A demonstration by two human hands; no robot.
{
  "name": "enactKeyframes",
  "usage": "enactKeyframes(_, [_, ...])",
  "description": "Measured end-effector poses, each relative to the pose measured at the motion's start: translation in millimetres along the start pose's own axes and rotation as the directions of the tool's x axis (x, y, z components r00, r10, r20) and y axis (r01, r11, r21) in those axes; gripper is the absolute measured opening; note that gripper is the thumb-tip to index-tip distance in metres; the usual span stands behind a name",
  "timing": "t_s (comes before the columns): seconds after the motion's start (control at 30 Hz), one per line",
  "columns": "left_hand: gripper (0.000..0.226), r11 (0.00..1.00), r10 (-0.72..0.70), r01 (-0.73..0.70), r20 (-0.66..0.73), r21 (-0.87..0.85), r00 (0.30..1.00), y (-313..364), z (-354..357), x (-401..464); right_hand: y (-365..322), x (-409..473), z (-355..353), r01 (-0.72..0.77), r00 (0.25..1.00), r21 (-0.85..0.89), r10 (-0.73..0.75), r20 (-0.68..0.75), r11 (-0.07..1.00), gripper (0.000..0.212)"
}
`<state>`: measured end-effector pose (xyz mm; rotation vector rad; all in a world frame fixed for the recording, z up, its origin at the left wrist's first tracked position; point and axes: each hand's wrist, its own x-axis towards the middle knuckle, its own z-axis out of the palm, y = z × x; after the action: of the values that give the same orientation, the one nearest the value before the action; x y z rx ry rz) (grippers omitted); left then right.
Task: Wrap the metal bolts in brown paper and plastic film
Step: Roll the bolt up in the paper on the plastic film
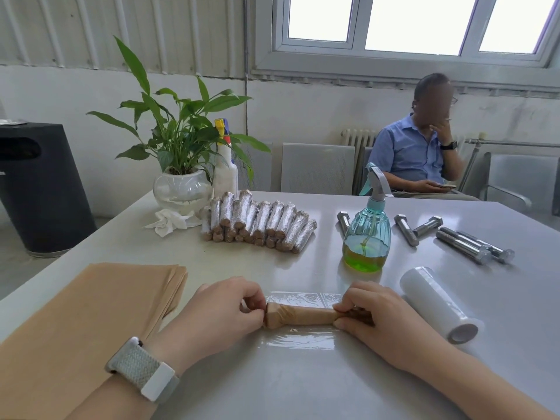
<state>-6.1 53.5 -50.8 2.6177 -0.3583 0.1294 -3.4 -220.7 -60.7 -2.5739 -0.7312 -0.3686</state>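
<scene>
Both hands meet over the table (303, 389): the left hand (224, 307) pinches one end of a paper-wrapped bolt (300, 315), the right hand (372, 313) grips the other. Brown, creased and twisted at its ends, it lies crosswise on a clear plastic film sheet (300, 338), near the film roll (436, 301).

White wall (303, 110), bright window (418, 22) above a radiator (357, 139), grey chairs (512, 177), black bin (36, 183) at left
</scene>
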Motion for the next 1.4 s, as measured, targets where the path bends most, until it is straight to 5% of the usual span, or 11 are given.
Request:
enactKeyframes(0.17, [0.011, 0.982, -0.187, 0.188, 0.177, 0.012, 0.966, 6, -6, 16, 1, -1, 0, 0.011, 1.000, 0.000, -0.011, -0.007, 1.000, 0.011])
enactKeyframes(0.4, [0.045, 0.902, -0.294, 0.128, 0.372, 0.411, 0.881, 30, -30, 42, 4, -2, 2, 0.024, 1.000, 0.005, -0.023, -0.016, 1.000, 0.011])
enactKeyframes(0.53, [0.050, 0.876, -0.391, 0.152, 0.490, 0.458, 0.779, 43, -40, 50, 6, 0, 2, 0.030, 0.999, 0.009, -0.030, -0.024, 1.000, 0.011])
enactKeyframes(0.87, [0.042, 0.879, -0.406, 0.210, 0.444, 0.427, 0.799, 51, -39, 50, 8, 0, 4, 0.040, 0.999, 0.020, -0.040, -0.037, 0.999, 0.011])
enactKeyframes(0.97, [0.032, 0.907, -0.396, 0.269, 0.437, 0.324, 0.807, 49, -39, 46, 9, 0, 4, 0.045, 0.999, 0.023, -0.044, -0.031, 0.999, 0.011])
enactKeyframes(1.13, [0.005, 0.898, -0.329, 0.416, 0.406, -0.146, 0.853, 43, -35, 37, 9, 0, 3, 0.046, 0.999, 0.028, -0.045, -0.024, 0.999, 0.011])
enactKeyframes(1.4, [0.023, 0.577, -0.439, 0.522, 0.301, -0.628, 0.847, 27, -27, 6, 8, -1, 3, 0.043, 0.999, 0.032, -0.042, -0.018, 0.999, 0.010])
